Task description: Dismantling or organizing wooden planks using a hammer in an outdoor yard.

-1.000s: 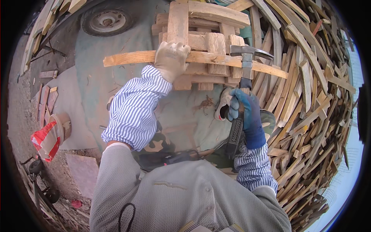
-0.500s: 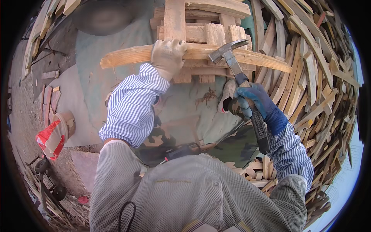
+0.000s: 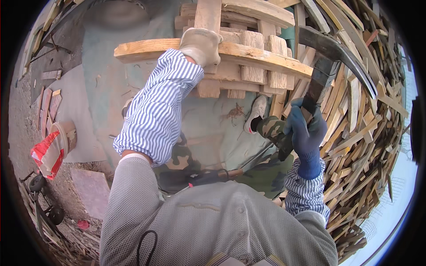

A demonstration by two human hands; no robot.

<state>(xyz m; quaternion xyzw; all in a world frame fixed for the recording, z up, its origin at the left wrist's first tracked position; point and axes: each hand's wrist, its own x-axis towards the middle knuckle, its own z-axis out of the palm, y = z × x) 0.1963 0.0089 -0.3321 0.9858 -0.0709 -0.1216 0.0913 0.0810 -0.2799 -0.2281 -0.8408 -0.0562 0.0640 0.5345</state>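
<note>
A long wooden strip lies across a low stack of wooden blocks and boards. My left hand, in a pale work glove, is closed round this strip left of its middle, beside an upright-looking board. My right hand, in a blue glove, grips a claw hammer by its handle. The hammer is raised to the right of the strip, its head close to the camera and apart from the wood. The lower handle is hidden by my hand.
A big heap of loose wood strips fills the right side. At left stand a bucket with a red and white bag and a wheeled frame. Green sheeting covers the ground; my shoe rests by the stack.
My right hand has lifted the hammer up and away from the strip, turning its head to the right. My left hand keeps its hold, and the strip has shifted slightly upward and left in view.
</note>
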